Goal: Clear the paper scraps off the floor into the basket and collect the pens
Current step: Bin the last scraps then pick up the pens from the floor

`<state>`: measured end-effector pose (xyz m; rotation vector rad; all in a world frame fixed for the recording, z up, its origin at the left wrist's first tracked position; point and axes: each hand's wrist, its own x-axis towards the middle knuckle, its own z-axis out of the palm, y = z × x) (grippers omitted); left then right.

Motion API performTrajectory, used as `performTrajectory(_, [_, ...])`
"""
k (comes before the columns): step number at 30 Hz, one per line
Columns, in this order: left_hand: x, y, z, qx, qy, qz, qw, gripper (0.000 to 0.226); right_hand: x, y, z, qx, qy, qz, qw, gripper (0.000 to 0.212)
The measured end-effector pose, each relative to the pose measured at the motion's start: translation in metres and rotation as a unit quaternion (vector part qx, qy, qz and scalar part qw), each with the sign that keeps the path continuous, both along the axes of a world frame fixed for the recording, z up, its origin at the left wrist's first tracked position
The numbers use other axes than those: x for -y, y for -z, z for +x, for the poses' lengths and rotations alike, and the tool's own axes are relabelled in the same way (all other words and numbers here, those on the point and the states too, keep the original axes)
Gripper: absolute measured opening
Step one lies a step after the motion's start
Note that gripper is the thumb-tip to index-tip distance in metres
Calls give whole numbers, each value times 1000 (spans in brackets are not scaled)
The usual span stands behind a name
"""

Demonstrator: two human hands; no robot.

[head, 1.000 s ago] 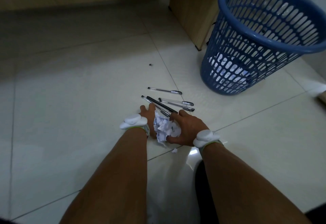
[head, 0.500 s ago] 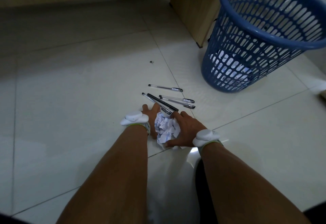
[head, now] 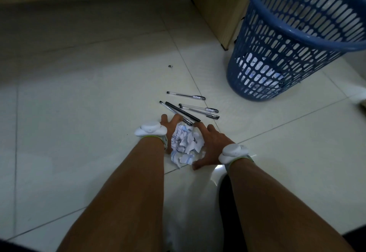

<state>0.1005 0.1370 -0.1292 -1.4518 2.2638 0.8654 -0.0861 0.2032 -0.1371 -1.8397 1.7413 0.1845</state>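
Neither grip is clenched: left hand and right hand bracket the heap of crumpled white paper scraps on the pale tiled floor with seemingly straight fingers, probably gathering it for the blue slotted plastic basket, thin clear-barrelled pens lying just beyond.

Basket rim cut off – floor speck unidentifiable.

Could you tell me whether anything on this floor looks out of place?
Pens lie scattered on the floor, and crumpled paper scraps sit heaped between the left hand and right hand. A small dark speck lies farther off.
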Motion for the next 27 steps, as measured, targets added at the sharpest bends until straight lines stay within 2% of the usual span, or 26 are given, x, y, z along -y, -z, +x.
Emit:
performTrajectory(4, [-3, 1, -1, 28, 13, -20, 999, 100, 5, 5, 5, -11, -22, 38, 999, 140])
performTrajectory(8, [-3, 0, -6, -16, -1, -16, 1000, 78, 11, 14, 11, -9, -19, 41, 999, 140])
performTrajectory(16, [3, 3, -1, -5, -4, 0, 1000, 89, 22, 25, 27, 34, 8, 31, 999, 116])
performTrajectory(20, [1, 2, 1, -31, -31, -6, 999, 83, 24, 14, 37, 50, 27, 5, 998, 116])
performTrajectory(21, [0, 2, 2, -40, -36, -7, 999, 85, 24, 10, 38, 44, 28, 14, 999, 123])
performTrajectory(23, [-4, 1, 4, -38, -25, -14, 999, 89, 22, 9, 39, 27, -12, 56, 998, 160])
performTrajectory(24, [-7, 1, 5, -24, -14, -15, 999, 91, 22, 10, 39, 19, -21, 76, 997, 166])
performTrajectory(27, [-9, 0, 2, 20, 6, -14, 1000, 103, 22, 18, 40, 22, -1, 68, 997, 133])
